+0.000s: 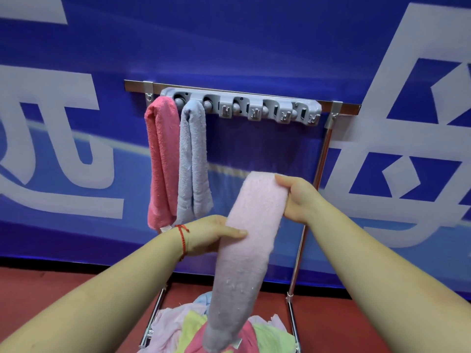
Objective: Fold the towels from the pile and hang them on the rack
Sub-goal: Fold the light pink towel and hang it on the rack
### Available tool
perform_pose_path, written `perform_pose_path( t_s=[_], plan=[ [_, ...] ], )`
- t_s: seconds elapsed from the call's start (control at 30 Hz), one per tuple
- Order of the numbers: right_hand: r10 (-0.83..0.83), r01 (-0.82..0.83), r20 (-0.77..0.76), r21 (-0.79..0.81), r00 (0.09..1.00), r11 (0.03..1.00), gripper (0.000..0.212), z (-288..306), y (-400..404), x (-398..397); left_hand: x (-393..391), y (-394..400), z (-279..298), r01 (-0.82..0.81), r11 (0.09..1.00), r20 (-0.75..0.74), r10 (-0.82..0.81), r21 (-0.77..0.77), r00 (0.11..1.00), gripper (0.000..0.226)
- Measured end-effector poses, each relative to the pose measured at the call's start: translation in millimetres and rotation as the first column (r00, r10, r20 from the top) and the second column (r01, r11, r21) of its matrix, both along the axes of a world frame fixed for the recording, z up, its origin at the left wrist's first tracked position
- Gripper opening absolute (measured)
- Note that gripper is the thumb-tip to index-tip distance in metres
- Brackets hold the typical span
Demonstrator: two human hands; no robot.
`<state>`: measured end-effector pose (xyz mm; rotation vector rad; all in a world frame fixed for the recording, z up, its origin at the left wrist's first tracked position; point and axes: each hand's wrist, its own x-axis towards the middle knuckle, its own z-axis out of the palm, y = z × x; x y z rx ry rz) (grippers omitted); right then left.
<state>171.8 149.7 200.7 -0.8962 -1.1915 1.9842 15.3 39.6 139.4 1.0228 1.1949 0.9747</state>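
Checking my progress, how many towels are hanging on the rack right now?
2: a dark pink towel at the rack's left end, and a grey-blue towel right beside it.

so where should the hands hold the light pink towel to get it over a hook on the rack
Hold the light pink towel near its middle, from both side edges, not only at the top end where the right hand pinches it. It is folded into a long narrow strip hanging down to the pile, so a mid-length hold should let both halves drape evenly, like the grey towel. The left hand is already closer to that point.
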Motion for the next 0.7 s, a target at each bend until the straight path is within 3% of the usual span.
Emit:
perform_pose_path(
  t_s=[0.13, 0.2, 0.27, 0.37, 0.43, 0.5, 0.57, 0.7],
  plan=[
    [0.045, -0.046, -0.032, -0.032, 0.998, 0.998, 0.037, -6.5, 3.1, 4.5, -0.9, 4.6, 20.8, -0.070, 0.995, 0.061, 0.066, 0.076, 0.996, 0.018],
    [0.066, -0.064, 0.028, -0.070, 0.997, 0.995, 0.038, -13.8, 4.3, 5.8, -1.5, 9.2, 32.8, -0.115, 0.987, 0.063, 0.108, 0.108, 0.992, 0.019],
    [0.103, -0.086, 0.218, -0.087, 0.971, 0.993, 0.036, -20.4, 5.1, 9.6, -1.4, 13.4, 43.4, -0.166, 0.980, 0.067, 0.159, 0.113, 0.985, 0.019],
    [0.213, -0.226, 0.576, -0.051, 0.789, 0.973, 0.032, -27.2, 4.4, 17.7, 0.6, 18.4, 53.5, -0.208, 0.975, 0.080, 0.201, 0.084, 0.976, 0.019],
    [0.150, -0.251, 0.710, 0.039, 0.687, 0.967, 0.028, -28.7, 2.4, 18.5, 2.6, 19.2, 57.7, -0.216, 0.974, 0.086, 0.210, 0.069, 0.974, 0.021],
    [-0.010, -0.250, 0.763, 0.224, 0.646, 0.942, 0.020, -28.7, -1.2, 16.8, 3.2, 17.3, 58.5, -0.234, 0.971, 0.089, 0.228, 0.053, 0.970, 0.024],
    [-0.083, -0.330, 0.745, 0.389, 0.662, 0.860, 0.029, -26.0, -7.3, 16.0, 1.0, 15.0, 56.9, -0.235, 0.971, 0.104, 0.230, 0.036, 0.968, 0.031],
    [0.009, -0.413, 0.574, 0.579, 0.819, 0.703, 0.043, -20.4, -26.8, 10.6, -4.2, 11.7, 55.0, -0.213, 0.977, 0.108, 0.212, -0.001, 0.971, 0.038]
  ],
)
